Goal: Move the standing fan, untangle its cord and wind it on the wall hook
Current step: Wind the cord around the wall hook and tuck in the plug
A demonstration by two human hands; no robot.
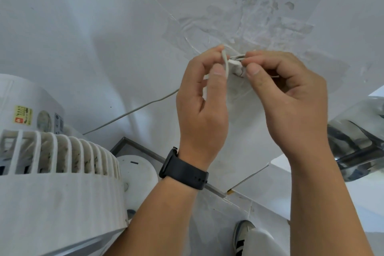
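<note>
At the wall hook (239, 69), left hand (204, 97) pinches the cord (225, 64); right hand (291, 97) pinches a loop there; fan (56, 172) stands lower left.

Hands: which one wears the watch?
The left hand: a black watch is strapped round its wrist, and it pinches the cord. The right hand has a bare wrist and pinches cord at the hook.

Wall (104, 16): matt white paint, roughly patched, glossy tape residue noted. Fan (62, 189): ribbed matt white plastic, dusty. Cord (133, 111): smooth grey sheathing. Watch strap (185, 170): matt black rubber.
</note>
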